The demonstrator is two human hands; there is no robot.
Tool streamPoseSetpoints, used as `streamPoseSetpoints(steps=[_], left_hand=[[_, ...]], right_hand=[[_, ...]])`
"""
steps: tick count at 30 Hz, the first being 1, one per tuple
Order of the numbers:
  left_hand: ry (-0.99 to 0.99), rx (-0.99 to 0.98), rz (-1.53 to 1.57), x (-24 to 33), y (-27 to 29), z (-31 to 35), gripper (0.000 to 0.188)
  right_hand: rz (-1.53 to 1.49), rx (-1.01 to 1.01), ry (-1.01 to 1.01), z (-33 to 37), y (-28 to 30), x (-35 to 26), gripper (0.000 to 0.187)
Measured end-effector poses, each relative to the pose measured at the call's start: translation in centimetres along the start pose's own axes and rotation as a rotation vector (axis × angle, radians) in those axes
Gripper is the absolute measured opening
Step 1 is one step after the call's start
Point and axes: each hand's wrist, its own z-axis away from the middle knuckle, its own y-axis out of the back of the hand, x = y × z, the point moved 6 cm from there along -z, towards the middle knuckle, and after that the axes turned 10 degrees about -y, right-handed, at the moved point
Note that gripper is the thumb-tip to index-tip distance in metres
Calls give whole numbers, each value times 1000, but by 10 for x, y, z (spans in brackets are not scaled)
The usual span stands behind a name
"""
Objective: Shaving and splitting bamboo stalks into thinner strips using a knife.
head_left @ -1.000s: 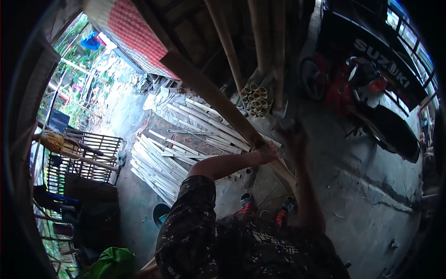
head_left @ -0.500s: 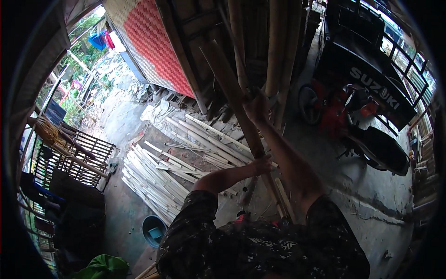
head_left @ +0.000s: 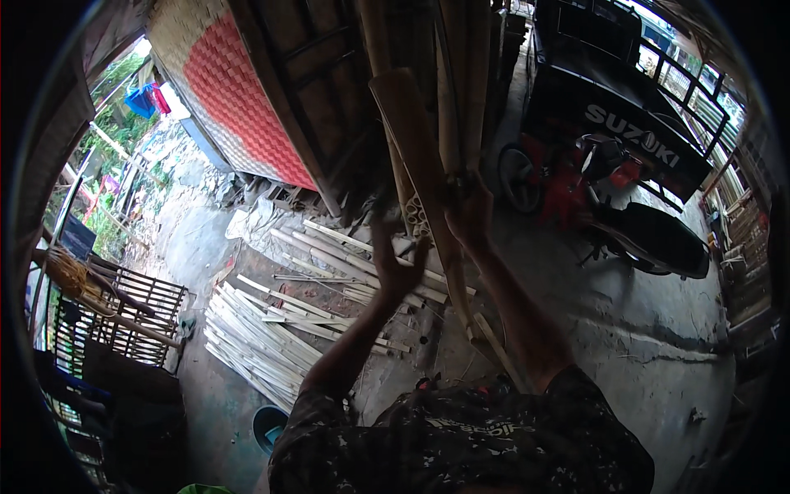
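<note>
A long brown length of bamboo (head_left: pixel 418 156) stands tilted in front of me, its upper end leaning left and its lower end near my body. My right hand (head_left: pixel 471 216) is closed at its right edge, about midway up. A small dark shape shows by those fingers, too dim to make out. My left hand (head_left: pixel 400 262) is off the bamboo, just to its left, fingers raised and thumb apart, holding nothing. Behind it show the round cut ends of several bamboo poles (head_left: pixel 415 216). Another thin strip (head_left: pixel 500 350) leans by the bamboo's lower end.
Pale split strips (head_left: pixel 255 337) lie piled on the floor at left, with longer poles (head_left: pixel 362 262) beyond. A blue tub (head_left: pixel 267 426) stands near left, a slatted bamboo rack (head_left: pixel 136 309) farther left. A motorcycle (head_left: pixel 609 206) and a black vehicle (head_left: pixel 642 123) are at right. A woven wall panel (head_left: pixel 239 90) rises behind.
My left hand has let go of the bamboo's lower part and moved up and left, opening. The bamboo stands more upright. The view has shifted slightly to the right.
</note>
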Motion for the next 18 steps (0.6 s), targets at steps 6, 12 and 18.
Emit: streamPoseSetpoints(steps=[6, 12, 18], left_hand=[[312, 87, 924, -29, -58, -104, 58], [162, 11, 784, 7, -66, -116, 56], [-89, 141, 496, 83, -55, -89, 30]], right_hand=[[301, 58, 270, 2, 7, -38, 23], [126, 28, 164, 10, 52, -62, 9], [161, -32, 376, 43, 124, -54, 12]])
